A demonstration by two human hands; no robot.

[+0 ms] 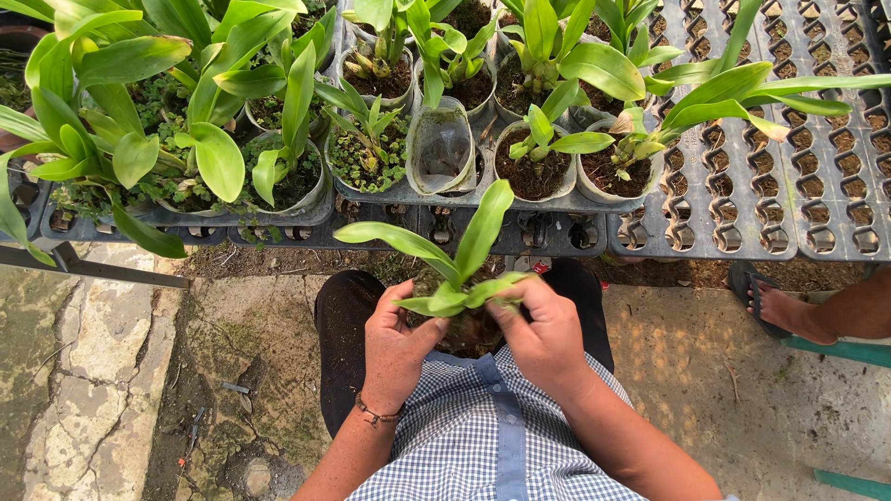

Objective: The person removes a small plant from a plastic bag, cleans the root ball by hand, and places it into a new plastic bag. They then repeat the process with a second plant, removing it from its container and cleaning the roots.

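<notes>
A small green plant (469, 250) with long strap leaves and a dark clump of roots (469, 329) is held over my lap. My left hand (394, 348) cups the left side of the root clump, a beaded bracelet on its wrist. My right hand (543, 339) grips the base of the plant from the right, fingers pinching the lower leaves. Both hands are closed around the same plant, just in front of the grey planting tray (520, 243).
Several clear plastic pots with leafy plants fill the tray ahead; one clear pot (442, 148) lies on its side. A black tray of open cells (789, 176) sits at the right. Another person's sandalled foot (789, 311) rests at right. Cracked stone ground lies at left.
</notes>
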